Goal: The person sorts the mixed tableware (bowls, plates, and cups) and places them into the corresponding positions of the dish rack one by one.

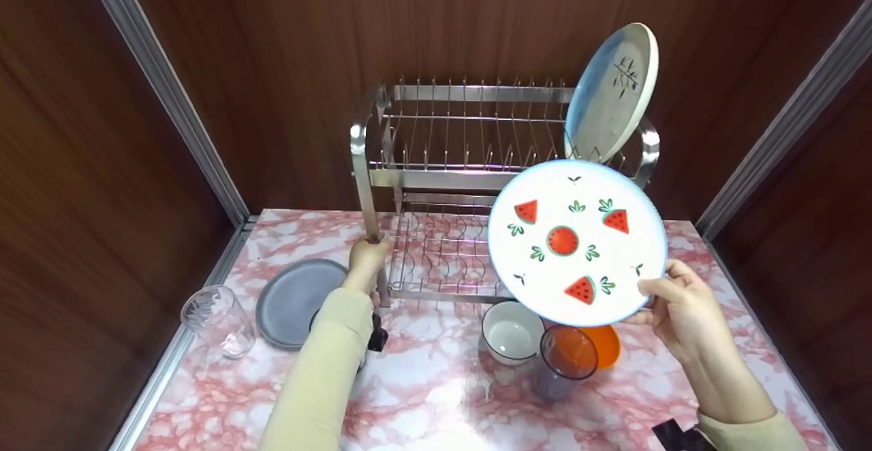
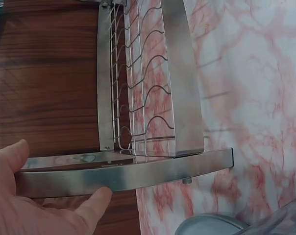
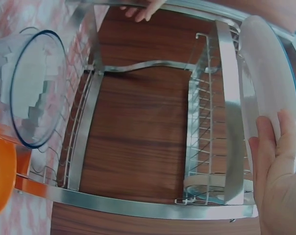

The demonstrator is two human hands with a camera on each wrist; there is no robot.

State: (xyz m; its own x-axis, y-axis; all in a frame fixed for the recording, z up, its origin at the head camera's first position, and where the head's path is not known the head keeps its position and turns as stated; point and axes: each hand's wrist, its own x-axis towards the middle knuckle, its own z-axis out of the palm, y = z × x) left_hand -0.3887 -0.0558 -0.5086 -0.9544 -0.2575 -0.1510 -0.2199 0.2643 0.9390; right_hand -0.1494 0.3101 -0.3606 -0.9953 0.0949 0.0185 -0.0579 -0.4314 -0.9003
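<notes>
My right hand [image 1: 691, 318] pinches a white plate [image 1: 545, 274] with a watermelon print by its right edge, thumb on the face and fingers behind. The plate is raised in front of the right part of a two-tier metal dish rack [image 1: 436, 178], its face towards me. My left hand [image 1: 366, 263] grips the rack's left front upright; in the left wrist view, thumb and fingers lie on either side of the metal bar [image 2: 69, 182]. A blue-and-white plate [image 1: 616, 90] with a leaf sprig stands on edge at the right end of the upper tier.
A grey plate [image 1: 296, 304] and a clear glass [image 1: 218, 321] are on the left of the marbled table. Before the rack stand a dark-rimmed white bowl [image 1: 511, 335], a purplish glass [image 1: 562, 372] and an orange bowl [image 1: 608, 349]. Wooden walls [image 1: 272, 63] enclose the table.
</notes>
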